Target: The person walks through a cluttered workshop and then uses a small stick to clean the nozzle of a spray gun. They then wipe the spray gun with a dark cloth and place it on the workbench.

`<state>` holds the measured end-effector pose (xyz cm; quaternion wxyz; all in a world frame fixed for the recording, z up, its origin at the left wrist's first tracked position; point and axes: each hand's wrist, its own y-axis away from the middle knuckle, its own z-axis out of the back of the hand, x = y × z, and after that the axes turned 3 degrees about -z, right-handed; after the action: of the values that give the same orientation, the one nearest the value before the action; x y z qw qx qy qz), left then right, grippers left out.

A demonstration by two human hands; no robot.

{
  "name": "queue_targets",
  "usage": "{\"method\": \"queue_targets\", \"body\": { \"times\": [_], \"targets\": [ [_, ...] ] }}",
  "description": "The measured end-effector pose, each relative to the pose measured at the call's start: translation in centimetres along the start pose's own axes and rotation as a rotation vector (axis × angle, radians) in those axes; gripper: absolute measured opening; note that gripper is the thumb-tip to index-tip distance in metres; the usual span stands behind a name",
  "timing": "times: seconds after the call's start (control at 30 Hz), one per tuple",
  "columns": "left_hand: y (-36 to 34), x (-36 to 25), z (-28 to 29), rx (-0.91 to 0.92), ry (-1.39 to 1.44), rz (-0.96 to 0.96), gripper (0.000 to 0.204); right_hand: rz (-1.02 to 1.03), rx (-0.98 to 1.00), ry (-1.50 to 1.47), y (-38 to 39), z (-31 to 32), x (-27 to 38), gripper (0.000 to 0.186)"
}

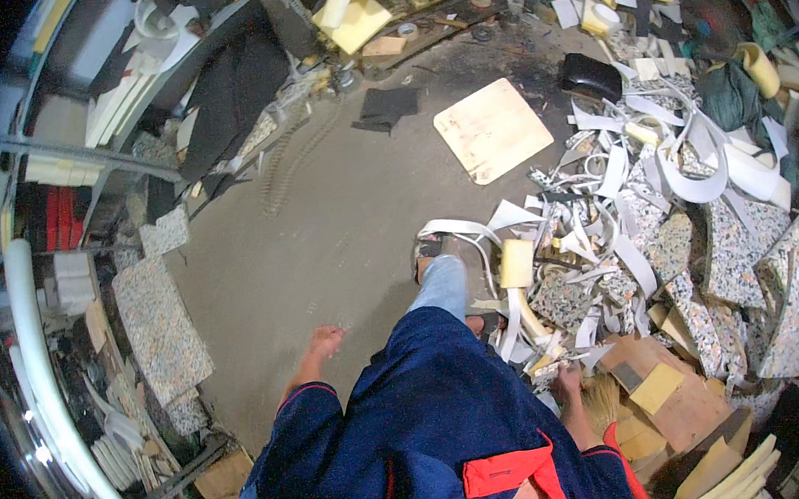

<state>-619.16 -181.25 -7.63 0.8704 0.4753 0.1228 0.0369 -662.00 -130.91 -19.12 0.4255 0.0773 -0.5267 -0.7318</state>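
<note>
At the bottom of the frame a person in a dark blue jacket with red trim (pixel 435 419) looks down over their own body to a grey concrete floor (pixel 321 228). The left hand (pixel 324 341), left of centre, hangs free above the bare floor with its fingers loosely curled and nothing in them. The right hand (pixel 566 383), low and right of centre, reaches down among the scraps; its fingers seem bent around the top of a straw-coloured bundle of broom bristles (pixel 605 401) — how tightly they close I cannot tell, since the hand is small and partly hidden by the sleeve. Just right of that lie flat brown cardboard pieces (pixel 678 396) and a yellow foam square (pixel 656 386). Above the jacket a leg in light blue jeans (pixel 443 284) ends in a sandalled foot (pixel 433 249) on the floor, at the edge of a heap of white foam strips and offcuts (pixel 626 199) that fills the right half of the frame, mixed with speckled rebonded-foam slabs (pixel 789 299). At the left edge a long speckled foam panel (pixel 159 326) lies beside a curved white tube (pixel 37 381). Farther up, near the top centre, a pale cream square board (pixel 492 130) lies flat on the floor, with a small black cushion (pixel 592 77) to its right and a dark fabric piece (pixel 386 106) to its left — beyond them, stacked yellow foam sheets (pixel 353 18).
</note>
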Motion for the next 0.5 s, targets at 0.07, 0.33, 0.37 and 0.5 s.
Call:
{"method": "queue_targets", "body": {
  "times": [0.07,0.33,0.37,0.5],
  "targets": [
    [-2.2,-2.3,1.2,0.021,-0.024,0.044,0.039,-0.154,0.073,-0.109,2.1,-0.1,-1.5,0.042],
    [-15.4,-11.4,12.3,-0.204,0.213,-0.194,0.036,0.078,-0.081,0.431,2.2,-12.7,8.1,0.064],
    [-16.7,-12.7,14.3,-0.234,0.278,-0.191,0.039,0.267,-0.048,0.581,2.6,-13.9,11.6,0.063],
    [-17.9,-15.2,20.0,-0.346,0.512,-0.259,0.034,0.178,0.157,0.405,4.7,-17.1,27.2,0.043]
  ]
}}
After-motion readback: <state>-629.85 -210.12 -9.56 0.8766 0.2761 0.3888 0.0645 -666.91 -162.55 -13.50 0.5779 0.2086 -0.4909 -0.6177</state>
